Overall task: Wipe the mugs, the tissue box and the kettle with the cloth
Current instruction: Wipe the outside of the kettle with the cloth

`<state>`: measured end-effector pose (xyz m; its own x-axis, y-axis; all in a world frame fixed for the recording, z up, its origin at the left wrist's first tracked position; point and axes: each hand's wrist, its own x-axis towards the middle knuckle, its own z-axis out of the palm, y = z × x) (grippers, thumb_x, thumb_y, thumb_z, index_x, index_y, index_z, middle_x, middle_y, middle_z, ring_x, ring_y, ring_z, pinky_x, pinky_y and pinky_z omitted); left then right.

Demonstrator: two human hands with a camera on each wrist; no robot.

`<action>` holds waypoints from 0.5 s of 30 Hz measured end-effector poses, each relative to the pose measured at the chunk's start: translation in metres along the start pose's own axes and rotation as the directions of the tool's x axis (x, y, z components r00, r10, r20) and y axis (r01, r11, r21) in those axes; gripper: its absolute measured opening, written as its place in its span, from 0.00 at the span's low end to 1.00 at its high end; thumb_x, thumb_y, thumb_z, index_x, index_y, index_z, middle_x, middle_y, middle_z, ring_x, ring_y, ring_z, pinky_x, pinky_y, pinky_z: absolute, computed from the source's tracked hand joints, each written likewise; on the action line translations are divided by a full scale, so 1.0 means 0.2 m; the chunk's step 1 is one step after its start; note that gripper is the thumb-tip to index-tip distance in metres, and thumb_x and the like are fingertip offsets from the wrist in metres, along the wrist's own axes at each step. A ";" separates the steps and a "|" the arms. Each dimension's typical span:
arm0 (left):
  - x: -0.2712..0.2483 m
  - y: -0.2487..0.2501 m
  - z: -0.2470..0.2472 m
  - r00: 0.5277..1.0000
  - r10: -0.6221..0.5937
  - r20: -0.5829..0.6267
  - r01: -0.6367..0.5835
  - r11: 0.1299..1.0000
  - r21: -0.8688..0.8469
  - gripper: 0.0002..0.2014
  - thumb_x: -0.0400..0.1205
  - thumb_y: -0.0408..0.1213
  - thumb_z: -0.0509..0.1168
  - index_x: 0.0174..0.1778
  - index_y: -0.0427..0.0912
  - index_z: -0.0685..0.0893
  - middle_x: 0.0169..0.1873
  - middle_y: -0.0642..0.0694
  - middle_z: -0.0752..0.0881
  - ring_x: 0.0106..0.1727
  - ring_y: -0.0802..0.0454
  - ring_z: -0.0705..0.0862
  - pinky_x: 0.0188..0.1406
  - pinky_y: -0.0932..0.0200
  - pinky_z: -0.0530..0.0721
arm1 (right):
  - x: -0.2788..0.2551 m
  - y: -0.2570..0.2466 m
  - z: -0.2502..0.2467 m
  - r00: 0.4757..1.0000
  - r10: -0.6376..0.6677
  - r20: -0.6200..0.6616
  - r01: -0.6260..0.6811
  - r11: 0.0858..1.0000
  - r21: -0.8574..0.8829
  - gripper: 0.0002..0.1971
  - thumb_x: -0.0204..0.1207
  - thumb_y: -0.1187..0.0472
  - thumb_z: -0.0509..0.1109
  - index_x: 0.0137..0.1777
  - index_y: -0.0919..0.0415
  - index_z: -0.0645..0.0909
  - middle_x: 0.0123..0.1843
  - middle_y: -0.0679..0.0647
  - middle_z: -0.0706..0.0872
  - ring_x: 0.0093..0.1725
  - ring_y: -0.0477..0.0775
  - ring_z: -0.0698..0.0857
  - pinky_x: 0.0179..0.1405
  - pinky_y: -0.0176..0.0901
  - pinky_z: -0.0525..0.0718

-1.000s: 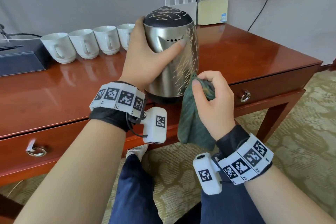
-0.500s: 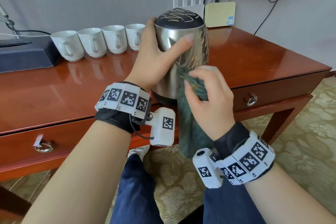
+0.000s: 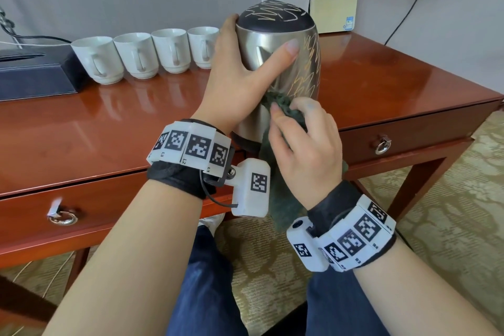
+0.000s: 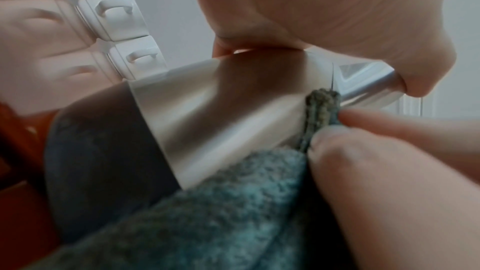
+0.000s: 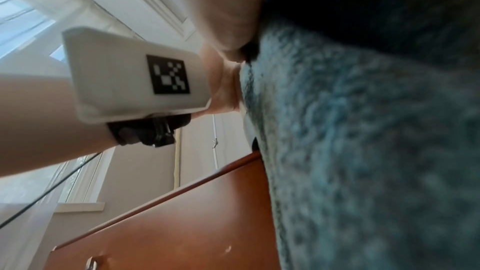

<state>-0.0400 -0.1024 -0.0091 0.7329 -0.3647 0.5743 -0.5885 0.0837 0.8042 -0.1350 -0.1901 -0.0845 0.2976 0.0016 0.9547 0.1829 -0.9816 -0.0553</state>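
— How far along are you?

— On the kettle (image 3: 275, 68), which stands on the tabletop (image 3: 381, 82). My left hand (image 3: 240, 76) wraps its steel body; my right hand (image 3: 305, 144) has a closed grip on the cloth (image 3: 283, 199), bunched against the lower wall.

— What's left?

— Scribbles remain on lid and side. The mugs (image 3: 136, 56) and tissue box (image 3: 35, 75), back left, show no marks; wiped or not, I can't tell.

left hand (image 3: 240, 82) grips kettle (image 3: 289, 68); right hand (image 3: 308, 150) presses cloth (image 3: 286, 109)
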 end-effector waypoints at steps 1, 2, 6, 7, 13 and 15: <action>0.00 0.00 0.00 1.000 -0.004 0.000 0.004 1.000 0.002 0.44 0.68 0.66 0.72 0.74 0.46 0.67 0.69 0.49 0.79 0.71 0.55 0.78 0.73 0.48 0.76 | 0.00 0.00 0.00 1.000 0.002 0.005 -0.002 1.000 0.024 0.06 0.79 0.70 0.69 0.48 0.71 0.87 0.45 0.66 0.84 0.33 0.62 0.80 0.31 0.55 0.79; 0.00 0.00 0.00 1.000 -0.009 -0.001 0.009 1.000 0.004 0.45 0.68 0.66 0.71 0.75 0.45 0.66 0.70 0.49 0.78 0.71 0.55 0.77 0.73 0.48 0.76 | -0.01 0.00 0.00 1.000 0.013 0.011 -0.013 0.999 0.050 0.06 0.80 0.71 0.69 0.48 0.72 0.87 0.44 0.66 0.84 0.32 0.62 0.79 0.31 0.54 0.80; 0.00 0.00 0.00 1.000 -0.008 -0.006 0.008 1.000 0.006 0.44 0.68 0.66 0.71 0.74 0.45 0.67 0.70 0.49 0.79 0.71 0.55 0.78 0.73 0.48 0.76 | -0.06 -0.02 -0.01 0.998 0.024 0.062 -0.028 0.998 0.060 0.06 0.79 0.72 0.69 0.43 0.72 0.86 0.40 0.64 0.83 0.27 0.57 0.77 0.25 0.49 0.79; 0.00 0.00 0.00 1.000 -0.008 -0.009 0.009 1.000 0.003 0.43 0.68 0.66 0.71 0.73 0.46 0.68 0.69 0.49 0.79 0.71 0.55 0.78 0.73 0.48 0.76 | -0.06 -0.02 -0.01 0.997 0.011 0.071 -0.015 0.999 0.047 0.05 0.78 0.72 0.69 0.44 0.72 0.87 0.39 0.63 0.83 0.27 0.56 0.76 0.24 0.48 0.78; -0.01 0.01 0.00 1.000 0.012 -0.008 -0.012 1.000 0.000 0.36 0.70 0.62 0.71 0.69 0.49 0.68 0.67 0.50 0.80 0.69 0.59 0.79 0.72 0.52 0.77 | 0.06 0.01 -0.03 0.998 0.055 -0.017 -0.054 0.998 0.031 0.05 0.78 0.71 0.70 0.46 0.72 0.87 0.41 0.63 0.84 0.30 0.57 0.80 0.26 0.46 0.79; 0.00 0.01 0.00 1.000 0.018 -0.007 -0.018 1.000 -0.001 0.35 0.70 0.62 0.71 0.68 0.50 0.69 0.67 0.51 0.80 0.68 0.60 0.79 0.72 0.52 0.77 | 0.02 0.01 -0.04 0.994 0.107 -0.022 -0.107 0.994 0.034 0.04 0.78 0.71 0.71 0.45 0.71 0.87 0.41 0.62 0.83 0.31 0.54 0.80 0.27 0.42 0.79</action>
<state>-0.0417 -0.1026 -0.0085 0.7248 -0.3567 0.5895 -0.6010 0.0911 0.7941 -0.1412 -0.1945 -0.0781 0.2949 -0.1081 0.9494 0.1822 -0.9690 -0.1669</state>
